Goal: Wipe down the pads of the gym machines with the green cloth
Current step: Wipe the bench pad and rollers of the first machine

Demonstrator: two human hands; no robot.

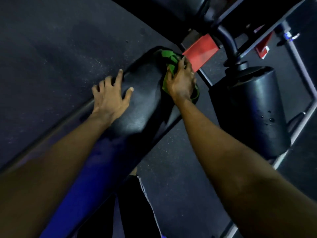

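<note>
A long black padded seat pad (pixel 142 98) runs diagonally through the middle of the view. My left hand (pixel 109 98) rests on its left edge with fingers spread. My right hand (pixel 181 81) presses the bunched green cloth (pixel 169 59) onto the pad's far right end, with its fingers laid over the cloth. Part of the cloth sticks out below my right wrist. A second black roller pad (pixel 257 107) stands to the right, with water droplets on its surface.
A red metal frame part (pixel 200 52) lies just beyond my right hand. Black and grey machine tubes (pixel 228 40) cross the top right. Dark rubber floor (pixel 51 48) fills the left. My leg in dark shorts (pixel 137 212) shows at the bottom.
</note>
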